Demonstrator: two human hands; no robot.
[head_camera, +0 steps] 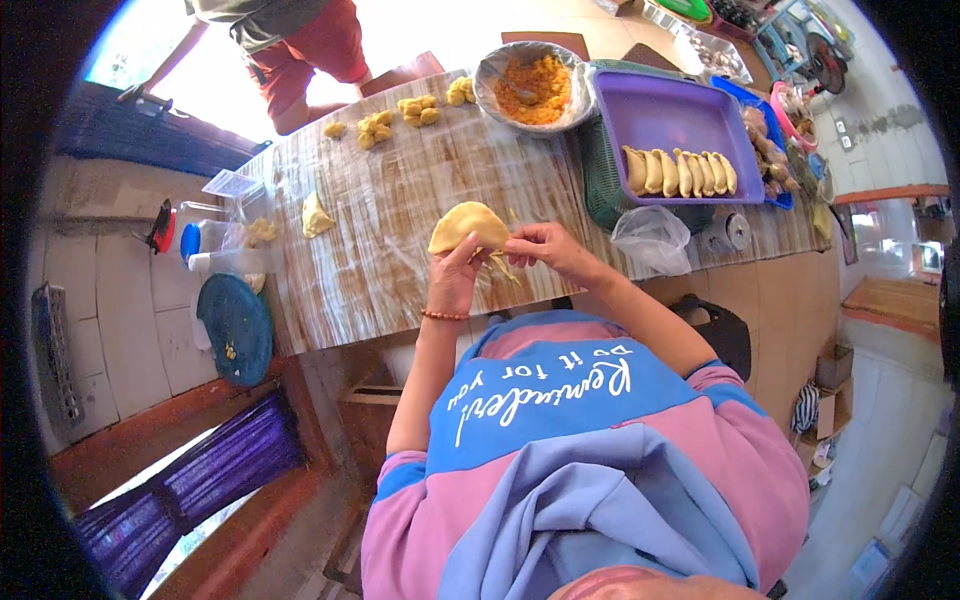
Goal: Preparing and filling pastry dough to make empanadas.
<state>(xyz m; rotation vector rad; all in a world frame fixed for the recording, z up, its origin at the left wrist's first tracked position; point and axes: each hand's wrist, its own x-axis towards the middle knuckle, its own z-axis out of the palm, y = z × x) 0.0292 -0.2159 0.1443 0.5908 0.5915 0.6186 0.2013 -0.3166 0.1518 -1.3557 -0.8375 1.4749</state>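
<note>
A half-moon pastry of folded yellow dough (469, 226) rests in my left hand (454, 274), held up over the table with the thumb on its near side. The fingers of my right hand (551, 251) pinch the dough's right-hand corner. Thin dough strips (504, 268) lie on the table just below the pastry, partly hidden by my hands. Farther left on the table is a crumpled piece of dough (316, 216). Similar filled pastries (679, 172) stand in a row inside a purple plastic tray (675, 86) to the right.
A lined bowl of orange filling (536, 90) with a spoon stands at the table's far side, beside dough lumps (375, 129). A clear plastic bag (652, 238) lies near the right front edge. Plastic jars (214, 240) stand at the left end. A person (292, 52) is across the table.
</note>
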